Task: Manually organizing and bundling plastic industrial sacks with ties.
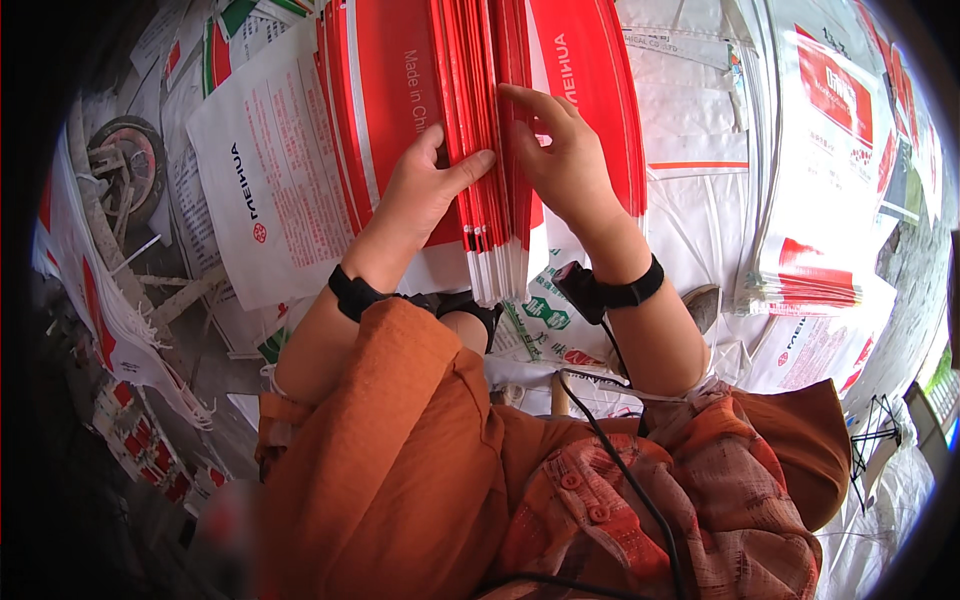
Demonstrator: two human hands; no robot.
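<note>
In front of me a bundle of red-and-white woven sacks (pixel 478 215) stands with its many folded edges facing up. My left hand (pixel 425 185) is closed on the bundle's left side, its thumb laid across the red edges and its other fingers partly hidden. On the right side of the same bundle is my right hand (pixel 568 160), with forefinger and thumb bent against the edges; its remaining fingers are partly hidden. Flat red-and-white sacks spread out from under the bundle, one stack (pixel 385 90) to the left and another red sack (pixel 590 70) to the right.
A white printed sack (pixel 275 170) lies at the left. Further left is a small wheel (pixel 128 170) on a metal frame. More stacked sacks (pixel 810 150) lie at the right. Black bands circle both wrists, and a black cable (pixel 625 455) runs down over my clothing from the right one.
</note>
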